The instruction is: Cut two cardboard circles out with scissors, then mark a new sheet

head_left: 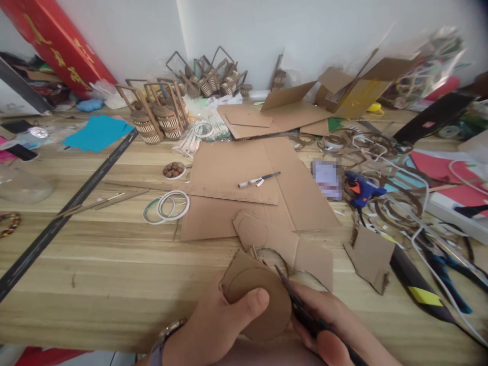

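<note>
My left hand (229, 317) grips a piece of cardboard (272, 300), thumb on top and fingers beneath. A circle is drawn on that piece, and part of its edge is cut round while a rough flap stays at the upper left. My right hand (324, 315) is closed around dark-handled scissors (299, 302), whose blades lie along the right edge of the cardboard. Just beyond both hands lies a cardboard offcut (253, 231) with a circle marked on it. Farther off, a pen (259, 180) rests on a large cardboard sheet (229, 157).
Two tape rolls (173, 205) and a bowl of brown balls (174, 170) sit left of the sheet. To the right are a blue glue gun (362, 189), pliers (446, 269), tangled cable and cardboard scraps. Small woven baskets (168, 119) stand toward the wall beside a cardboard box (362, 89).
</note>
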A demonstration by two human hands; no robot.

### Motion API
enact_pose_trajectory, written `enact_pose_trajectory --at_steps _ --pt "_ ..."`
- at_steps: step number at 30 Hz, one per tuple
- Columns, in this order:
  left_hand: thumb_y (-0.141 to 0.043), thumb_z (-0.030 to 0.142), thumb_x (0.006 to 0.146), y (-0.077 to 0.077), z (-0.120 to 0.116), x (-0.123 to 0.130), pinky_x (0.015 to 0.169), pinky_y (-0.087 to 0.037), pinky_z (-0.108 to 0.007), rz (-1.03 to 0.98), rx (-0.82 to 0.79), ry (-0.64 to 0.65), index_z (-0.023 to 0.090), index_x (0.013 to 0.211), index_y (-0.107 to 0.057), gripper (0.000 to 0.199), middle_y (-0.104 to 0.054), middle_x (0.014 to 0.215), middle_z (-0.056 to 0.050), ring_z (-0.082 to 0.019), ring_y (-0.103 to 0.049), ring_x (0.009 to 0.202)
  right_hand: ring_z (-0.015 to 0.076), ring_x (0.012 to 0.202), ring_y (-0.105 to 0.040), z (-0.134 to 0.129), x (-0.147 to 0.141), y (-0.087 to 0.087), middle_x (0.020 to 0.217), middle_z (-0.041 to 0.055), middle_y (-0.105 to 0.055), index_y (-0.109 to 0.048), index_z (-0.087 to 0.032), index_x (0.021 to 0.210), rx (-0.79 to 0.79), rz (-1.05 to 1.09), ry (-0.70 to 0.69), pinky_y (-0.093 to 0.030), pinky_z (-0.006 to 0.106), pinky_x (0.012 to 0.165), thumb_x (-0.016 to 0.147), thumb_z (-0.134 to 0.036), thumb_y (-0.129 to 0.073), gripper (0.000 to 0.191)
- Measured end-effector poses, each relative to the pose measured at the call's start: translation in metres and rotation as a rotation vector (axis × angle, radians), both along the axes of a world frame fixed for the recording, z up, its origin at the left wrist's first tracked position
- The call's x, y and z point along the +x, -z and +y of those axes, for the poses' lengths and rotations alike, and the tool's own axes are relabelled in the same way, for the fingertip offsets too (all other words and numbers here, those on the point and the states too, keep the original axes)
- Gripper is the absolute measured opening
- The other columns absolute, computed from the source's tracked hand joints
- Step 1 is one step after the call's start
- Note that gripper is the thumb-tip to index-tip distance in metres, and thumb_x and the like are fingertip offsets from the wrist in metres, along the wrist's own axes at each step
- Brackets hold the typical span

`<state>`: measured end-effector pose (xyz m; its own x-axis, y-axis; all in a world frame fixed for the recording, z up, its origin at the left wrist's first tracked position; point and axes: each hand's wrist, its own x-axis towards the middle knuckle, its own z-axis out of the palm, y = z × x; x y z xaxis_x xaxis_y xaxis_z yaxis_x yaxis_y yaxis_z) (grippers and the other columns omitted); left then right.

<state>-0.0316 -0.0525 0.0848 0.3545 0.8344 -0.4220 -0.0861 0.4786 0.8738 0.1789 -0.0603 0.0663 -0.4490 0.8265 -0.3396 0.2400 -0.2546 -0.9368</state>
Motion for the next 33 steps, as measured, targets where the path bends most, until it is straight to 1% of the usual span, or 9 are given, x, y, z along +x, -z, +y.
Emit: enact_pose_trajectory --at_steps 2,4,7,10,14,17,22,28,33 --pt "-0.07 0.054 0.079 -0.001 0.0 0.0 0.082 -0.057 -0.033 0.019 -0.012 0.005 0.017 0.101 -0.075 0.044 -0.08 0.095 -0.008 -0.028 -0.073 0.094 0.0158 0.052 -0.033 0.0 0.001 -0.006 0.058 -0.002 -0.042 -0.064 -0.026 0.076 0.01 0.017 -0.029 -0.027 0.031 0.051 0.065 -0.097 -0.044 0.075" --pt "-0.071 0.054 0.078 -0.003 0.0 0.0 0.082 -0.057 -0.034 0.04 -0.027 0.004 0.017 0.101 -0.075 0.044 -0.08 0.096 -0.009 -0.028 -0.073 0.094 0.0163 0.052 -0.032 0.001 0.002 -0.012 0.058 -0.0017 -0.04 -0.066 -0.026 0.081 0.04 0.016 -0.055 -0.026 0.032 0.05 0.065 -0.099 -0.039 0.079" --pt "-0.071 0.052 0.078 -0.006 -0.001 0.001 0.083 -0.057 -0.034 0.031 -0.042 -0.003 0.018 0.1 -0.076 0.04 -0.08 0.095 -0.007 -0.026 -0.073 0.092 0.016 0.053 -0.036 0.002 0.003 -0.018 0.06 -0.0013 -0.042 -0.068 -0.025 0.085 0.075 0.0 -0.077 -0.029 0.029 0.049 0.073 -0.094 -0.039 0.076" --pt "-0.07 0.049 0.08 -0.008 -0.001 0.001 0.082 -0.057 -0.033 -0.01 -0.042 0.001 0.019 0.097 -0.077 0.035 -0.08 0.093 -0.007 -0.025 -0.074 0.09 0.0151 0.056 -0.043 0.004 0.002 -0.019 0.061 -0.0012 -0.046 -0.068 -0.021 0.082 0.085 0.019 -0.092 -0.033 0.027 0.051 0.072 -0.094 -0.038 0.079" --pt "-0.07 0.046 0.08 -0.009 -0.001 0.002 0.084 -0.057 -0.033 -0.018 -0.052 -0.004 0.019 0.1 -0.077 0.034 -0.08 0.096 -0.007 -0.025 -0.074 0.092 0.0145 0.058 -0.043 0.004 0.0 -0.019 0.063 -0.0014 -0.048 -0.065 -0.02 0.077 0.083 0.01 -0.09 -0.033 0.027 0.055 0.073 -0.092 -0.039 0.076" --pt "-0.071 0.045 0.079 -0.009 -0.002 0.002 0.086 -0.057 -0.034 -0.006 -0.046 -0.02 0.02 0.101 -0.077 0.034 -0.08 0.099 -0.007 -0.026 -0.073 0.095 0.0148 0.058 -0.045 0.003 0.0 -0.017 0.065 -0.0002 -0.053 -0.063 -0.02 0.075 0.091 0.02 -0.087 -0.033 0.027 0.055 0.073 -0.092 -0.038 0.076" --pt "-0.072 0.046 0.079 -0.01 -0.003 0.003 0.088 -0.057 -0.035 -0.032 -0.059 -0.03 0.019 0.103 -0.076 0.036 -0.08 0.102 -0.008 -0.027 -0.073 0.098 0.0154 0.059 -0.051 0.0 0.001 -0.007 0.066 0.0021 -0.058 -0.06 -0.02 0.073 0.12 -0.036 -0.086 -0.035 0.026 0.054 0.087 -0.079 -0.046 0.062" --pt "-0.072 0.05 0.077 -0.01 -0.004 0.003 0.094 -0.054 -0.038 0.012 -0.042 -0.038 0.019 0.106 -0.074 0.042 -0.078 0.107 -0.008 -0.028 -0.071 0.103 0.014 0.06 -0.051 -0.003 0.002 -0.002 0.064 -0.0003 -0.055 -0.056 -0.019 0.072 0.101 -0.064 -0.081 -0.035 0.024 0.055 0.075 -0.089 -0.046 0.07" --pt "-0.073 0.053 0.077 -0.009 -0.004 0.003 0.094 -0.054 -0.039 0.01 -0.048 -0.037 0.019 0.106 -0.075 0.045 -0.078 0.106 -0.009 -0.029 -0.071 0.102 0.0136 0.062 -0.052 -0.004 0.001 -0.007 0.066 0.0005 -0.059 -0.056 -0.018 0.073 0.095 -0.076 -0.07 -0.035 0.024 0.056 0.08 -0.084 -0.049 0.067"
